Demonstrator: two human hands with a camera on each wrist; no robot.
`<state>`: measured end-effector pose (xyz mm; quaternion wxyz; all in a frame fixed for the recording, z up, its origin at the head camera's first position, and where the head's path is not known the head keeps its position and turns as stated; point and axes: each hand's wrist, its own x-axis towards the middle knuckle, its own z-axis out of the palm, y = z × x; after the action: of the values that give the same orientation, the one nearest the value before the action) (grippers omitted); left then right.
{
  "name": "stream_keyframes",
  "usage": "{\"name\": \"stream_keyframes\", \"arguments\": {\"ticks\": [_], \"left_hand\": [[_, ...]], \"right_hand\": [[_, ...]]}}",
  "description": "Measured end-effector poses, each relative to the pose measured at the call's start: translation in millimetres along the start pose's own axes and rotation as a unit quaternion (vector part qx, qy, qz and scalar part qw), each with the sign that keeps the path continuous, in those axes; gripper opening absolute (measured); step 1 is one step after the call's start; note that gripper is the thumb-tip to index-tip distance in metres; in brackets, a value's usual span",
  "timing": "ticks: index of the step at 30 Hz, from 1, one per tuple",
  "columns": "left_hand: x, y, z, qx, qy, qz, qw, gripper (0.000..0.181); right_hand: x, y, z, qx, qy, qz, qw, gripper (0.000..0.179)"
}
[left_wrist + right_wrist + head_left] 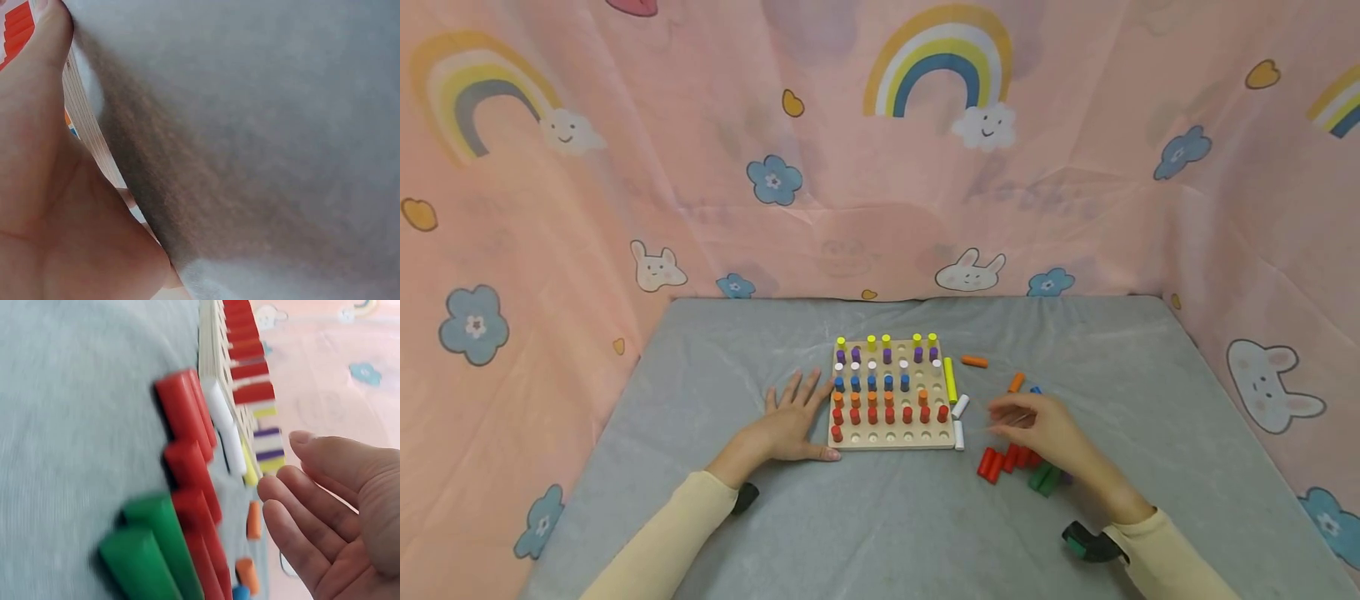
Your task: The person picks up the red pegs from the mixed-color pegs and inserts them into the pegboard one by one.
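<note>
A wooden pegboard [895, 447] lies flat in the head view, with rows of yellow, purple, white, blue, orange and red pegs [907, 415] standing in its holes. Against its left edge rests my left hand [790, 425], fingers spread and thumb at the near corner; the left wrist view shows the palm [37, 206] beside the board's side. To the right of the board, my right hand [1047, 429] hovers above loose pegs. The right wrist view shows its fingers loosely bent with nothing between them. Below it lie red pegs [182, 409] and green pegs [150, 562].
Right of the board lie a yellow peg [951, 381], two white pegs [958, 435] and an orange peg [974, 362]. Another orange peg [1017, 382] and a partly hidden blue peg [1036, 390] lie beyond my right hand. A grey cloth [880, 533] covers the table.
</note>
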<state>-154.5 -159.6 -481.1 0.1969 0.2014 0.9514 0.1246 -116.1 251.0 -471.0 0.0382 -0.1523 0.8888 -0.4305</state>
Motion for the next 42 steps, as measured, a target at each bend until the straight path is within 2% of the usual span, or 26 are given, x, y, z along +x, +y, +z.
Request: {"name": "stream_keyframes", "arguments": {"ticks": [14, 17, 23, 30, 42], "left_hand": [[-0.1, -1.2, 0.1, 0.0, 0.004, 0.005, 1.0, 0.121], [0.2, -1.3, -0.1, -0.002, 0.003, 0.004, 1.0, 0.121], [1.0, -2.0, 0.6, 0.0, 0.0, 0.001, 1.0, 0.121], [0.9, -2.4, 1.6, 0.002, -0.002, 0.003, 1.0, 0.121], [-1.1, 0.4, 0.2, -0.003, 0.002, 0.002, 1.0, 0.12]], "right_hand": [[-12.6, 28, -33, -0.073, 0.001, 0.01, 0.9973, 0.026], [-13.7, 32, -36, -0.074, -0.005, 0.011, 0.9972, 0.023], [-14.9, 37, -40, -0.067, -0.025, 0.032, 0.9969, 0.018], [-15.4, 41, -43, -0.096, -0.034, 0.015, 0.9947, 0.017], [-13.4, 42, -41, -0.114, -0.046, 0.035, 0.9918, 0.018]]}}
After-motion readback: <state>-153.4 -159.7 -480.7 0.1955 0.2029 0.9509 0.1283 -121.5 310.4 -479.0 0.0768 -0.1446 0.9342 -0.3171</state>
